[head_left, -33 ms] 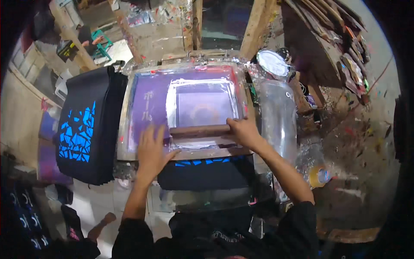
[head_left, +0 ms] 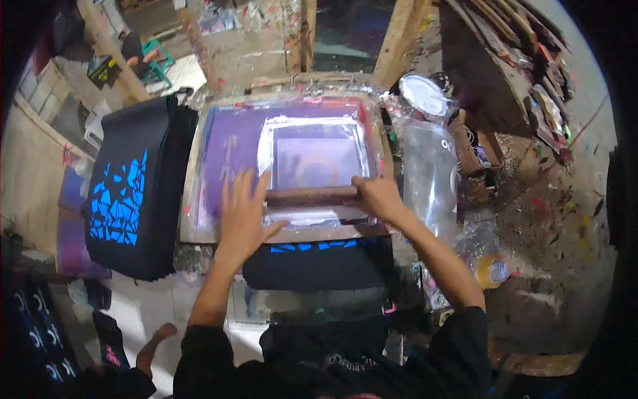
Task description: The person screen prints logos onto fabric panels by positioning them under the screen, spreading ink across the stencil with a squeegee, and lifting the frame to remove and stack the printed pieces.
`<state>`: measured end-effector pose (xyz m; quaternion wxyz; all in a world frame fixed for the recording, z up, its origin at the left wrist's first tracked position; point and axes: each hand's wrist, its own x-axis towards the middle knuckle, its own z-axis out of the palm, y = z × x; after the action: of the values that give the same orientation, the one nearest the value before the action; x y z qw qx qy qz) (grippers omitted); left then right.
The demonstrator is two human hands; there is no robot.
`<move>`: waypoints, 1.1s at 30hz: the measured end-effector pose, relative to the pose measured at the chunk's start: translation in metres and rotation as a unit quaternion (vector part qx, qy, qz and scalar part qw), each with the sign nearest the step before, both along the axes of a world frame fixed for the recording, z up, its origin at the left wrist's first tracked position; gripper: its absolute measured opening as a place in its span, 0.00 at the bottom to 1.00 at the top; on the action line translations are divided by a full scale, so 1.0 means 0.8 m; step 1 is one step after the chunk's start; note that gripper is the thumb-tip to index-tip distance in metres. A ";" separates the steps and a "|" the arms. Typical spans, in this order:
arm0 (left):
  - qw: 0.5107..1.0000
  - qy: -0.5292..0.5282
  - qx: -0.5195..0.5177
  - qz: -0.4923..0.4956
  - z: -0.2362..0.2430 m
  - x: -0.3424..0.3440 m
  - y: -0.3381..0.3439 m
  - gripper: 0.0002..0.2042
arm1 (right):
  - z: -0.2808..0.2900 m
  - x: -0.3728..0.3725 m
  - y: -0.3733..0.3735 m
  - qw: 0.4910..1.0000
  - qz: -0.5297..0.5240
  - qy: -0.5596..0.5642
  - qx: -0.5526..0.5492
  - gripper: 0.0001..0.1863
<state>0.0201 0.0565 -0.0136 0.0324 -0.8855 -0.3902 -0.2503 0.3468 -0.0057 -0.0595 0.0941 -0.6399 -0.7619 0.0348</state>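
My right hand is closed round the right end of a dark wooden squeegee, which lies across the lower part of a white-bordered window on a framed printing screen. My left hand has its fingers spread over the screen's purple left side, next to the squeegee's other end; whether it touches either is unclear. Black fabric pieces with blue shard prints show below the frame's front edge. A thick stack of black pieces with blue prints lies just left of the screen.
A round lid, a clear plastic container and a tape roll are at the right. Wood scraps lean farther right. A green stool and part of another person stand back left; someone's bare limb shows lower left.
My left hand has moved up the screen with its fingers still spread. My right hand and the squeegee have shifted slightly upward.
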 end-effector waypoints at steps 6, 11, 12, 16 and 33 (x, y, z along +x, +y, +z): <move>0.950 0.090 -0.277 -0.113 -0.008 0.011 0.059 0.21 | 0.043 -0.007 0.002 0.996 0.029 0.039 -0.077 0.20; 0.967 0.038 -0.240 -0.077 -0.054 0.046 0.058 0.20 | 0.009 0.036 0.039 0.997 0.069 -0.021 -0.024 0.20; 0.971 0.011 -0.230 -0.069 -0.057 0.057 0.068 0.19 | 0.011 0.053 0.066 0.996 0.071 -0.048 0.008 0.21; 0.980 0.027 -0.190 -0.052 -0.035 0.087 0.208 0.20 | 0.012 0.073 0.196 0.993 0.043 -0.088 0.062 0.24; 0.984 -0.018 -0.150 -0.089 -0.073 0.030 0.077 0.22 | -0.002 0.001 0.026 1.000 -0.005 0.026 -0.003 0.18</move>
<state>0.0439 0.1184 -0.0723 -0.1302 -0.9069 -0.3433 -0.2066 0.3477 0.0154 -0.0609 0.1124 -0.6427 -0.7559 0.0530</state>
